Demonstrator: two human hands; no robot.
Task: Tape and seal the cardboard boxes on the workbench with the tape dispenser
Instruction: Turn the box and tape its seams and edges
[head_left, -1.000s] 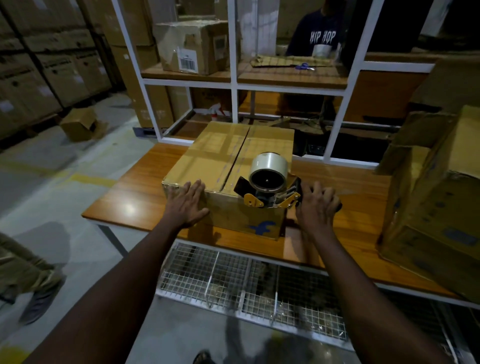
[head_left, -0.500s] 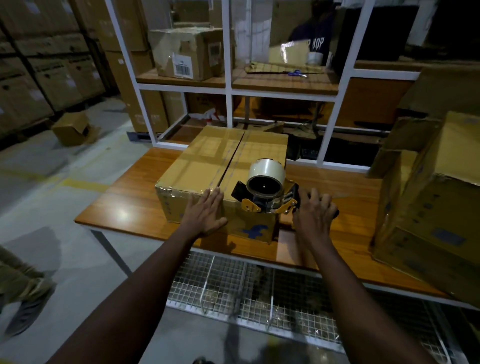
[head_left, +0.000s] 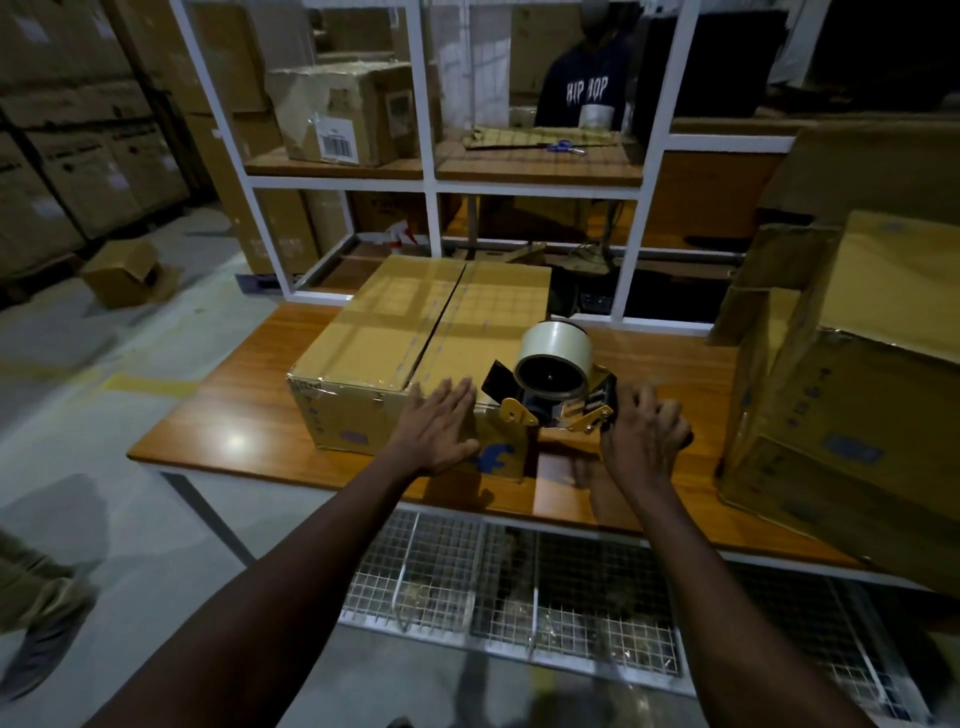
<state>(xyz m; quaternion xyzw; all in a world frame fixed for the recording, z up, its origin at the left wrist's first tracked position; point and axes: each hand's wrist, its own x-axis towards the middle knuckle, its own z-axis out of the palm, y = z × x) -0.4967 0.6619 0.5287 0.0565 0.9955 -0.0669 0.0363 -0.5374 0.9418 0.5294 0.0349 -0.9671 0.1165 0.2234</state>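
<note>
While flat left hand (head_left: 439, 431) is bracing stiff, likely light box (head_left: 374, 338), right hand (head_left: 644, 441) is gripping tape dispenser (head_left: 553, 374) by handle.

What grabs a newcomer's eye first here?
The tape dispenser with its pale roll sits at the near right corner of the cardboard box on the workbench, held by the right hand. The left hand lies flat on the box's near edge. Larger boxes crowd the bench's right end.
</note>
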